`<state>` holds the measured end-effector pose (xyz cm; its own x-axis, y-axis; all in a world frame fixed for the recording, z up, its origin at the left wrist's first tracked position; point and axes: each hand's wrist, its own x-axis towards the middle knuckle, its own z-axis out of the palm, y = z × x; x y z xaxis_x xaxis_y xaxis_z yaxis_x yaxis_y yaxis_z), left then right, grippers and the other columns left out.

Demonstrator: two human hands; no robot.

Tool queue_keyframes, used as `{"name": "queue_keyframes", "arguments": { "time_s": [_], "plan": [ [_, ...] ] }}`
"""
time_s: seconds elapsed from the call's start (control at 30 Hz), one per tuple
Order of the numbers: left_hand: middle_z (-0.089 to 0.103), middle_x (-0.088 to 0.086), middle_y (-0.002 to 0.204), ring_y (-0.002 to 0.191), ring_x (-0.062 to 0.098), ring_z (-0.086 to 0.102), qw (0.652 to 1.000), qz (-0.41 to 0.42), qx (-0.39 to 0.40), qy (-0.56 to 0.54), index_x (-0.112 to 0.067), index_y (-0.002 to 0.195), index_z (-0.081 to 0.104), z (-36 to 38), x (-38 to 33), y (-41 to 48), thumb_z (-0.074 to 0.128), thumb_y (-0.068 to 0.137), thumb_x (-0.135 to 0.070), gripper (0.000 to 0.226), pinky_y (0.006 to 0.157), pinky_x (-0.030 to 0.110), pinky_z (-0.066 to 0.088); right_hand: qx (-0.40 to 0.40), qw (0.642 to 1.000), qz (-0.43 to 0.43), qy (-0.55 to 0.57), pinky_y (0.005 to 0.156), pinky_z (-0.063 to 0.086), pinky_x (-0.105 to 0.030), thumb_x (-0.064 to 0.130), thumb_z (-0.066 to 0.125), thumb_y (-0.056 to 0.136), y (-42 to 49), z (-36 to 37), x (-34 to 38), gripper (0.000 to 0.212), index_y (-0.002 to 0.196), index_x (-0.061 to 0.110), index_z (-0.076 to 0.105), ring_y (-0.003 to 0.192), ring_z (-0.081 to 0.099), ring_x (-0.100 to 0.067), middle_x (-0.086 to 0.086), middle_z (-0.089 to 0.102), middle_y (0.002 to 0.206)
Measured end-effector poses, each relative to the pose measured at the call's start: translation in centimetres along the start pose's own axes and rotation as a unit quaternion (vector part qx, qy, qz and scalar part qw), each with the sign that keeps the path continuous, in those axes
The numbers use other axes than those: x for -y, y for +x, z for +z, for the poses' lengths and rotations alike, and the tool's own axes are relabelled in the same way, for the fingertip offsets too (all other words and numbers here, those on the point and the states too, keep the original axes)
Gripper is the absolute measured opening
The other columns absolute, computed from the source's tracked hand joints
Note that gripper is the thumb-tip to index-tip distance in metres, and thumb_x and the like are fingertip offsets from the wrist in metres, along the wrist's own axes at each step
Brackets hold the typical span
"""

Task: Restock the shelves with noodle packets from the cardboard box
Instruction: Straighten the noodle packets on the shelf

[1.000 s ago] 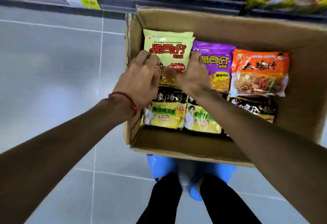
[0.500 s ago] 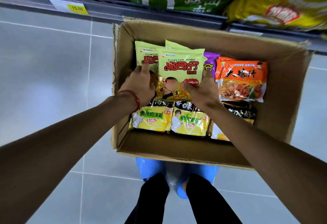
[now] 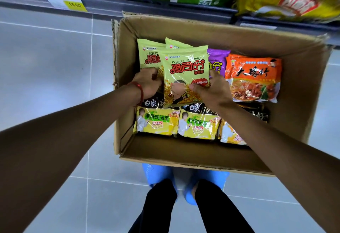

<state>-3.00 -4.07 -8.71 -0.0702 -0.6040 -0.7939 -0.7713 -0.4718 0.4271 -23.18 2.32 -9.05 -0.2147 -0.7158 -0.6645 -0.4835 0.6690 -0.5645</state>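
Green noodle packets (image 3: 185,70) higher now, both sides in tight fingers (image 3: 196,86) of left hand (image 3: 149,84) and right hand (image 3: 213,91).

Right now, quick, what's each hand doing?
Left hand: grips the green packets at their left edge.
Right hand: grips the same packets at their right edge.

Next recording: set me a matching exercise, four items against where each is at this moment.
Items: 1 front green packet; 2 purple packet; 3 orange packet; 4 price tag.
Places: A on the shelf edge; B right end of the cardboard box's far row; C gripped by left hand and right hand; D between green and orange packets.
Pairs: 1-C; 2-D; 3-B; 4-A.
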Motion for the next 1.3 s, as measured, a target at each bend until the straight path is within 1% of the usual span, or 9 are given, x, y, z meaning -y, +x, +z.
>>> {"name": "queue_keyframes", "arguments": {
  "time_s": [0.2,0.3,0.47,0.57,0.8,0.9,0.97,1.07,1.3],
  "plan": [
    [0.060,0.004,0.120,0.103,0.022,0.055,0.999,-0.019,-0.044,0.016,-0.015,0.121,0.057,-0.7,-0.2,-2.4,0.055,0.097,-0.029,0.028,0.080,0.027,0.038,-0.011,0.999,0.043,-0.002,0.083,0.055,-0.035,0.032,0.085,0.075,-1.6,-0.7,0.1,0.050,0.114,0.013,0.059,0.095,0.068,-0.020,0.002,0.071,0.107],
    [0.055,0.001,0.111,0.097,0.020,0.051,0.996,-0.036,-0.080,0.021,-0.015,0.119,0.055,-1.2,-0.4,-5.0,0.057,0.097,-0.029,0.027,0.079,0.028,0.037,-0.008,0.998,0.067,-0.001,0.088,0.055,-0.042,0.035,0.085,0.074,-3.7,-1.6,0.6,0.060,0.119,0.012,0.053,0.105,0.065,-0.028,-0.005,0.068,0.115],
    [0.056,0.008,0.098,0.087,0.025,0.050,0.994,-0.046,-0.103,0.005,-0.010,0.106,0.053,-2.4,-2.0,-11.6,0.056,0.097,-0.024,0.017,0.065,0.027,0.035,0.013,0.996,0.090,-0.006,0.084,0.044,-0.032,0.032,0.076,0.086,-9.3,-5.2,2.5,0.063,0.131,0.005,0.041,0.121,0.054,-0.033,-0.013,0.055,0.137],
    [0.055,0.010,0.101,0.088,0.027,0.049,0.992,-0.050,-0.113,-0.001,-0.012,0.104,0.053,-3.3,-4.1,-16.9,0.057,0.095,-0.026,0.017,0.061,0.028,0.030,0.003,0.995,0.096,-0.002,0.078,0.038,-0.027,0.032,0.074,0.088,-13.6,-8.8,4.0,0.058,0.130,0.007,0.042,0.113,0.057,-0.029,-0.012,0.059,0.132],
    [0.057,0.006,0.098,0.087,0.026,0.051,0.987,-0.028,-0.151,-0.035,-0.011,0.105,0.055,-6.6,-10.8,-31.5,0.056,0.096,-0.019,0.012,0.066,0.027,0.035,-0.050,0.997,0.057,0.015,0.083,0.039,-0.024,0.030,0.076,0.086,-25.2,-19.6,8.7,0.054,0.128,0.010,0.049,0.116,0.061,-0.030,-0.008,0.065,0.126],
    [0.056,0.005,0.088,0.070,0.020,0.052,0.985,-0.004,-0.164,-0.059,-0.015,0.089,0.048,-7.9,-13.2,-37.5,0.056,0.096,-0.018,0.010,0.056,0.026,0.036,-0.080,0.996,0.017,0.025,0.083,0.041,-0.025,0.030,0.076,0.086,-30.3,-23.8,10.9,0.049,0.125,0.013,0.051,0.105,0.061,-0.018,0.001,0.066,0.119],
    [0.055,0.006,0.081,0.070,0.027,0.056,0.983,0.028,-0.172,-0.065,-0.015,0.082,0.046,-8.7,-14.6,-41.4,0.056,0.095,-0.019,0.017,0.060,0.031,0.044,-0.112,0.993,-0.018,0.030,0.080,0.039,-0.023,0.026,0.076,0.086,-33.8,-26.4,12.2,0.049,0.127,0.015,0.051,0.097,0.057,-0.010,0.008,0.062,0.115],
    [0.058,0.010,0.082,0.080,0.031,0.058,0.978,0.079,-0.177,-0.079,-0.010,0.084,0.050,-9.7,-16.7,-46.6,0.059,0.095,-0.018,0.016,0.073,0.037,0.045,-0.152,0.986,-0.041,0.057,0.077,0.042,-0.026,0.025,0.077,0.086,-38.8,-29.8,13.9,0.047,0.126,0.016,0.054,0.094,0.062,-0.014,0.009,0.065,0.102],
    [0.047,0.010,0.078,0.071,0.017,0.043,0.954,0.211,-0.179,-0.119,0.005,0.089,0.049,-12.4,-22.1,-58.8,0.057,0.098,-0.016,0.024,0.061,0.029,0.034,-0.225,0.960,-0.089,0.142,0.089,0.057,-0.041,0.028,0.078,0.084,-50.9,-36.9,17.8,0.042,0.118,0.015,0.056,0.097,0.069,-0.012,0.009,0.072,0.103]
  ]
}}
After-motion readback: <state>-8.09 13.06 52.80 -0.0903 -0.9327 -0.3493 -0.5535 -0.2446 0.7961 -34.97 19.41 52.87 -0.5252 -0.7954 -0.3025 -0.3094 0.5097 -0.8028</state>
